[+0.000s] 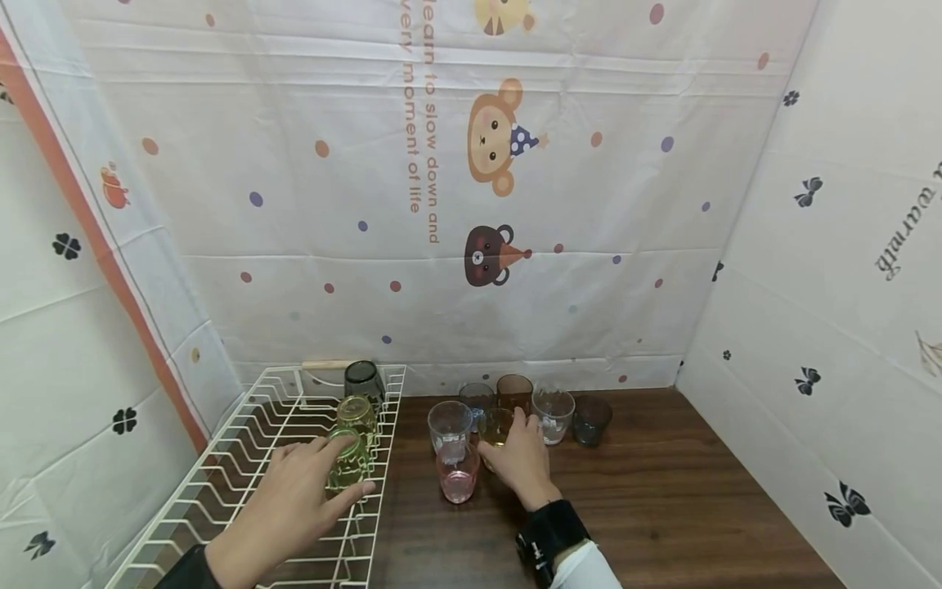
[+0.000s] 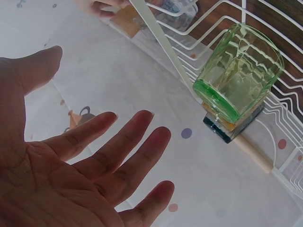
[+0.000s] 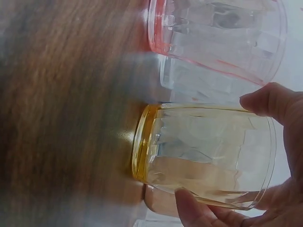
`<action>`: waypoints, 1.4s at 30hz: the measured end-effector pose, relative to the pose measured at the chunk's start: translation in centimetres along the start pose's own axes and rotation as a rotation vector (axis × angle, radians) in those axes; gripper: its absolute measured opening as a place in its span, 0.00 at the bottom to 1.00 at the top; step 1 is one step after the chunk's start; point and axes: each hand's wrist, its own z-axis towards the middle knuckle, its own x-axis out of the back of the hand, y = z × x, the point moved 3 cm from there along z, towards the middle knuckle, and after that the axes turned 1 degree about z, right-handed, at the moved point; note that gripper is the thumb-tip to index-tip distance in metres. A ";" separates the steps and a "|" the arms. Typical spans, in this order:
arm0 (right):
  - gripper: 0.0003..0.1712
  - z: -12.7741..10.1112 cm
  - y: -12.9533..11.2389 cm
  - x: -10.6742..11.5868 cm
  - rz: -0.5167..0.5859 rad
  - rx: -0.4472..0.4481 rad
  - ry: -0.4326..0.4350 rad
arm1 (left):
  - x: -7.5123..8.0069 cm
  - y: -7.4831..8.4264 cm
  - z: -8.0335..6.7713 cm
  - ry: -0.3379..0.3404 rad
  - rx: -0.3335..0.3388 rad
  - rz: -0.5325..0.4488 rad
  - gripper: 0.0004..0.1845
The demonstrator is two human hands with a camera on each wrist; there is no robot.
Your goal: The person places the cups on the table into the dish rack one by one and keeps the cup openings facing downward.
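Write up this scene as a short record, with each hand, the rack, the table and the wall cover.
Left hand: fingers spread, holding nothing, near the green glass
Right hand: holding an amber glass between thumb and fingers
Rack: white wire; upside down on it, the green glass, a yellow glass and a dark glass
Table: brown wood; standing on it, a pink glass and others
Wall cover: whitish, with dots and animal faces

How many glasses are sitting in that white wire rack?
3, lined up along the right side of the rack: green glass nearest, beside the left hand; yellow glass behind it; dark glass farthest. The hand could hide others.
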 end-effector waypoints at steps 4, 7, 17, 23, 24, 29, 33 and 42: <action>0.57 -0.3 0.0 0.2 0.009 -0.005 -0.002 | 0.1 0.0 0.0 -0.009 0.000 0.005 0.32; 0.57 -0.4 -0.1 0.4 0.031 0.005 0.008 | 0.2 -0.1 -0.1 0.001 0.004 0.012 0.32; 0.53 -0.2 0.2 1.3 0.129 -0.003 0.097 | 0.2 -0.2 0.1 0.032 -0.016 -0.002 0.31; 0.55 -0.1 0.6 1.9 0.230 -0.050 0.139 | -0.1 0.0 -0.1 0.045 -0.017 -0.021 0.31; 0.54 -0.1 0.7 2.0 0.238 -0.054 0.142 | -0.1 0.1 -0.1 0.048 -0.017 -0.024 0.31; 0.51 0.0 1.1 3.0 0.284 -0.075 0.136 | -0.2 0.2 -0.2 0.072 -0.034 -0.040 0.30; 0.46 -0.1 1.5 4.0 0.370 -0.067 0.112 | -0.1 0.4 0.0 0.058 -0.034 -0.051 0.30; 0.32 -1.0 1.0 6.0 0.722 -0.046 0.057 | -0.4 1.0 -0.3 0.069 -0.046 -0.050 0.31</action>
